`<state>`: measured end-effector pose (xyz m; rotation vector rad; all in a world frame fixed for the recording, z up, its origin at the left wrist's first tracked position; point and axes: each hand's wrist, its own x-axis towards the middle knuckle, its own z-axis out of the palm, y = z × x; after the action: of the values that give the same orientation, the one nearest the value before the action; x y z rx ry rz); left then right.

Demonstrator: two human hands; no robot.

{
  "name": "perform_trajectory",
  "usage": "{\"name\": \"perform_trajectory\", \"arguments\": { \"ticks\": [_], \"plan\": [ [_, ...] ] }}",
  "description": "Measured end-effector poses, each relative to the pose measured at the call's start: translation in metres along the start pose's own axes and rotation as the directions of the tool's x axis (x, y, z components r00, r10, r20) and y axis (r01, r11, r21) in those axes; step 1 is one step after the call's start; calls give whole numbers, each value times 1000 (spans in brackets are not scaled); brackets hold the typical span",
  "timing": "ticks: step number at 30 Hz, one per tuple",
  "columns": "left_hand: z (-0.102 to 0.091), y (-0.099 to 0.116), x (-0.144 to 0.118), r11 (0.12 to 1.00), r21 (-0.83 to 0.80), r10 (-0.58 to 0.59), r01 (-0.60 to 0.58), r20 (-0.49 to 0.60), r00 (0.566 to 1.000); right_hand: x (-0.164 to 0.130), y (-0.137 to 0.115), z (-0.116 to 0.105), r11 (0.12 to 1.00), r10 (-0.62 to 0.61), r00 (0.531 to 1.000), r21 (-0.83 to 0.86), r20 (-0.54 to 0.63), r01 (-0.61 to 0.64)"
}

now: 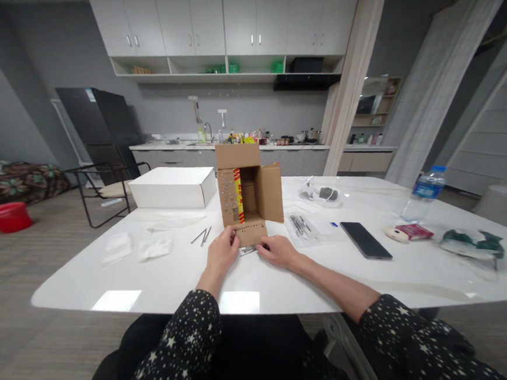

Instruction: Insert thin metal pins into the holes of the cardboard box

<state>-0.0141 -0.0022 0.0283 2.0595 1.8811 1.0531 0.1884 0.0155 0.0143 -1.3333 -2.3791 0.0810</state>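
An open cardboard box stands on the table in front of me, its opening towards me and its flaps spread. Rows of small marks or metal bits show on its left flap, beside a yellow and red strip. A row of dark dots crosses the front flap. My left hand is closed at the left edge of that flap, thumb and forefinger together. By its lower right corner, my right hand has curled fingers; what they hold is hidden. Several metal nails or screws lie partly under the flap.
Left of the box are loose nails, crumpled white tissues and a white box. To the right lie a clear bag of small metal parts, a black phone, a white cabled device and a water bottle.
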Motion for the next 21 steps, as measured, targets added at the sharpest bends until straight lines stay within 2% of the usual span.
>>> {"name": "perform_trajectory", "arguments": {
  "ticks": [21],
  "plan": [
    [3,-4,1,999,-41,24,-23,8,1000,0,2,2,1000,-17,1000,1,-19,17]
  ]
}}
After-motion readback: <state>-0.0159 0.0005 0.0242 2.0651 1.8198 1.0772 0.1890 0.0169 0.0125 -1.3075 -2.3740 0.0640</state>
